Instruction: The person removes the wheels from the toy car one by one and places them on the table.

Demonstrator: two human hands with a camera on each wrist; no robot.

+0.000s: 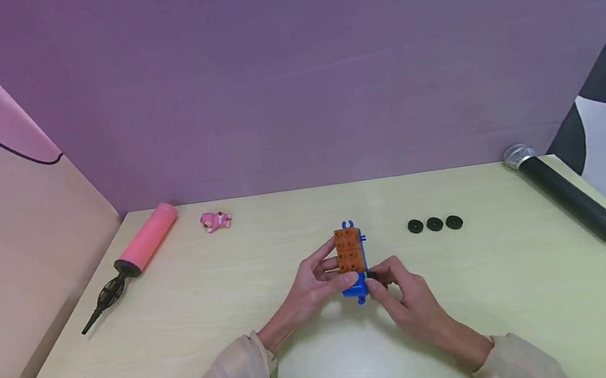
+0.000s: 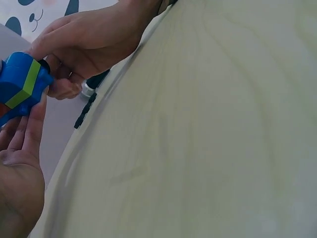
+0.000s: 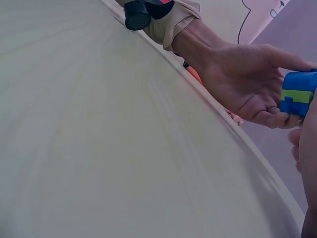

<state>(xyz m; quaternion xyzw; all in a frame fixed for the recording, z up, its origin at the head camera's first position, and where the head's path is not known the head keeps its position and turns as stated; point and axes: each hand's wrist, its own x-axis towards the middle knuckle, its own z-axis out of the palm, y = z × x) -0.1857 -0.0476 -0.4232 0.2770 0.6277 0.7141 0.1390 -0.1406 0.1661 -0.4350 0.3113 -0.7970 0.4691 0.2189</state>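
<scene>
In the head view my left hand (image 1: 312,289) holds a toy block car (image 1: 349,251) above the table, thumb over its blue end and fingers along the far side. Orange studded bricks cover its top, and a small blue axle stub juts from the right side. My right hand (image 1: 416,302) pinches a small black wheel (image 1: 371,275) against that same side, close to the blue end. Seen from the left wrist, the blue end (image 2: 17,74) carries a lime green stripe, with the wheel partly hidden behind the right fingers. The right wrist view shows the left palm (image 3: 242,74) under the car.
Three black wheels (image 1: 435,224) lie in a row to the right of the hands. A microphone (image 1: 570,194) rests at the right edge. To the left are a pink hand pump (image 1: 145,243) and a small pink bear figure (image 1: 216,220). A purple wall (image 1: 289,77) stands behind the table.
</scene>
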